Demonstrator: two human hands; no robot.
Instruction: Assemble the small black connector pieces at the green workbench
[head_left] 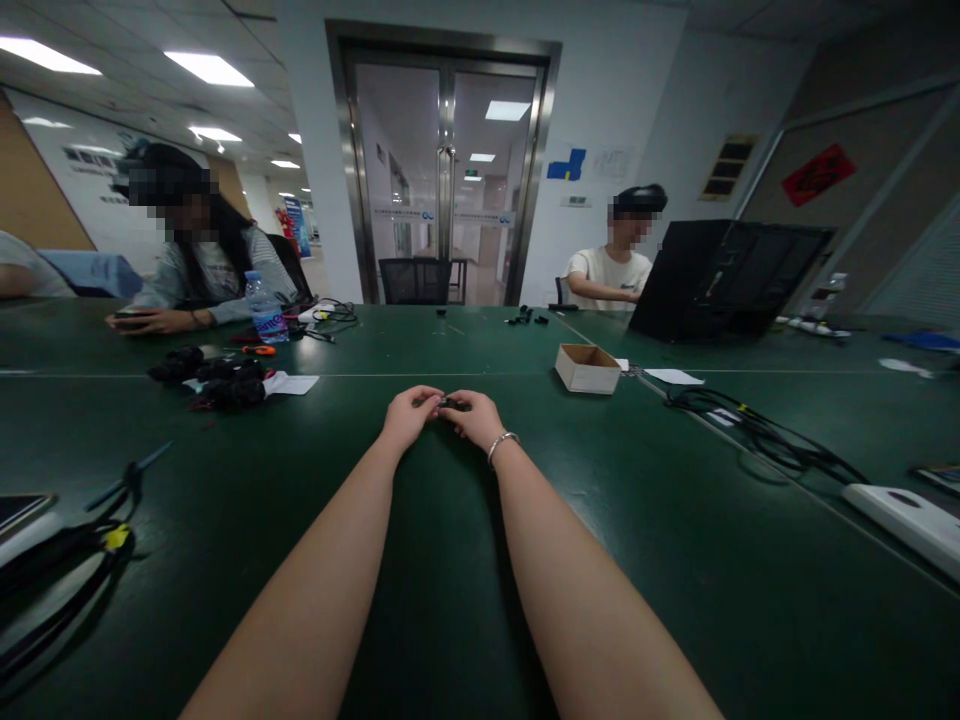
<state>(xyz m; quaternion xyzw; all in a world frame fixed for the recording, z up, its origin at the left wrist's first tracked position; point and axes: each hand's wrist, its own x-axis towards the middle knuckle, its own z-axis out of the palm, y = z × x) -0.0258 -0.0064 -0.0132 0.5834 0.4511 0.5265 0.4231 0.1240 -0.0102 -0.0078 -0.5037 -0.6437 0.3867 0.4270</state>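
Note:
Both my hands meet over the green table (450, 560), near the middle of the view. My right hand (475, 418), with a silver bracelet (502, 448) at the wrist, has its fingers pinched on a small black object (453, 404). My left hand (409, 416) is closed, its thumb and fingertips pressed together at the left end of that object. Whether the left fingertips hold a separate small part is hidden. Ahead and to the right of my hands stands an open pale box (588, 370).
Black bundles (225, 380), a water bottle (265, 308) and an orange-handled tool (259, 350) lie left. Small black pieces (527, 315) sit farther back. Cables (765, 430), a white device (907, 520) and a black case (724, 280) are right. Two people sit across the table.

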